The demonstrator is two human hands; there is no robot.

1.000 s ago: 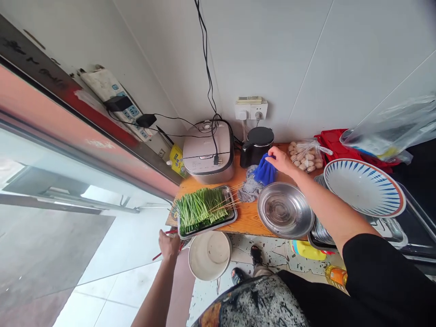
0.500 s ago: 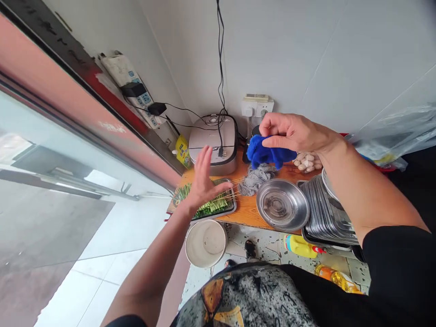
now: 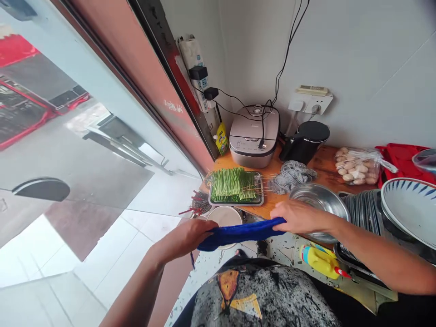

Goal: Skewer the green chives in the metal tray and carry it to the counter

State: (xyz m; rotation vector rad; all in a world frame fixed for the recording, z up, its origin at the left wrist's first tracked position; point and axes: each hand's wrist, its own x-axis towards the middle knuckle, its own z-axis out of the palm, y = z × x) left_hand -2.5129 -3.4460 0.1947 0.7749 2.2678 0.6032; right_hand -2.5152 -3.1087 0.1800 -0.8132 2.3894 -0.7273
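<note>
A blue cloth (image 3: 245, 232) is stretched between my two hands, low in front of my body and over the white bucket (image 3: 225, 215). My left hand (image 3: 194, 234) is closed on its left end, and a small dark blue bit dangles below. At the other end, my right hand (image 3: 299, 217) pinches the cloth between thumb and fingers. Just beyond it stands a metal basin (image 3: 322, 197), partly hidden by that hand. A metal tray (image 3: 262, 193) of skewered green stalks (image 3: 230, 184) lies past the bucket on the wooden table (image 3: 262, 210).
A rice cooker (image 3: 255, 138), a black kettle (image 3: 309, 136), a grey rag (image 3: 293, 175) and a bag of eggs (image 3: 356, 168) stand along the wall. Stacked metal trays (image 3: 366, 209) and a patterned bowl (image 3: 410, 209) are right. A yellow bottle (image 3: 320, 261) lies on the floor. A glass door (image 3: 112, 190) borders the left.
The blue cloth has come down from above the table, bunched in my right hand, and is now spread out. My left hand has closed on its other end. The view has turned left.
</note>
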